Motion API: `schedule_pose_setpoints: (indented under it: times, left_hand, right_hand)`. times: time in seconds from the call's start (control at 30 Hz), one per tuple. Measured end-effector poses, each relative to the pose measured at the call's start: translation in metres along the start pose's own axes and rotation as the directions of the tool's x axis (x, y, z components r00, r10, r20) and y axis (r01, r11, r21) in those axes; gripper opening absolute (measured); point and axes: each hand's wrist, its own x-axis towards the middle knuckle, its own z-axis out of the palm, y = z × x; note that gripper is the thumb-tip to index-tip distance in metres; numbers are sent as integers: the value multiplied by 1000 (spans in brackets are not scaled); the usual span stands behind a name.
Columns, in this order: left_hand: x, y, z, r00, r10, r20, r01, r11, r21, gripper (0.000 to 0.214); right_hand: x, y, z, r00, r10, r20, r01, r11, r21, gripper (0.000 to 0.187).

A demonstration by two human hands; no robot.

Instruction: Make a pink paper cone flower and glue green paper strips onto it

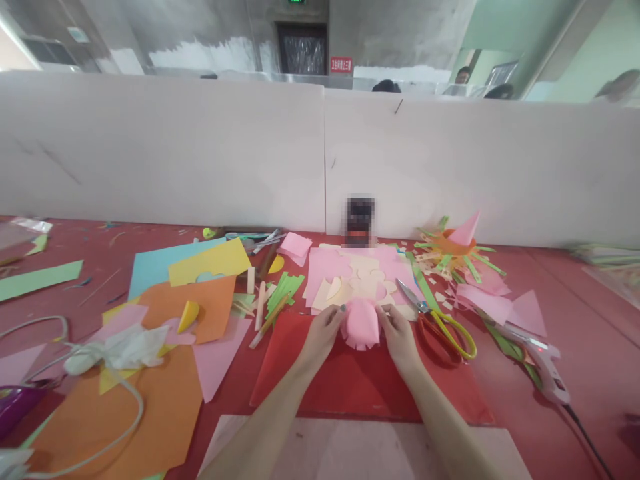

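Between my two hands is a rounded pink paper piece [363, 323] with a fringe of cut tabs along its near edge. My left hand [327, 325] pinches its left side with thumb and fingers. On the opposite side, my right hand [397, 328] grips the right edge the same way. The piece is held over a red board [320, 373]. Just beyond it lie pink sheets [320, 267] and cream paper [365, 270] with cut-out shapes. Scissors [440, 320] with yellow and orange handles rest right of my right hand.
A glue gun [545, 363] with a black cord lies at the right. Behind it stands a fringed orange and green paper craft with a pink cone [466, 230]. Orange sheets [150, 400], a white cable [137, 407] and green strips [285, 293] lie left. A white partition [200, 153] borders the table's back.
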Motion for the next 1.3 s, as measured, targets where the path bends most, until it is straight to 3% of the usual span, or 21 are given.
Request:
schedule_pose_setpoints:
  times: [0.13,0.23,0.43,0.83,1.0,1.1,1.3]
  left_hand:
    - [-4,1,1,999,25,44,-26,999,28,37]
    - [-3,0,1,1000,7,-13,-7,1000,1,37]
    - [1,-6,0,989,-47,-142,16,977,-213,40]
    - [-2,-2,1,976,-114,-185,51,948,-315,43]
    - [-3,-1,2,983,-158,-94,104,900,-424,42]
    - [-5,2,5,987,-151,-50,119,911,-395,48]
    - [-8,0,7,993,-105,-56,80,935,-347,45]
  right_hand:
    - [0,-2,-1,999,6,-34,-6,1000,11,40]
    - [-2,-4,0,999,33,2,-33,999,41,41]
    - [-3,-5,1,987,110,117,-123,986,110,41]
    - [-2,1,-1,995,93,37,-98,979,178,34]
    - [-2,2,-2,996,83,-12,-81,986,147,20]
    - [-2,1,-3,995,42,-85,-36,997,72,14]
    - [-3,1,-1,993,69,-100,-61,995,81,21]
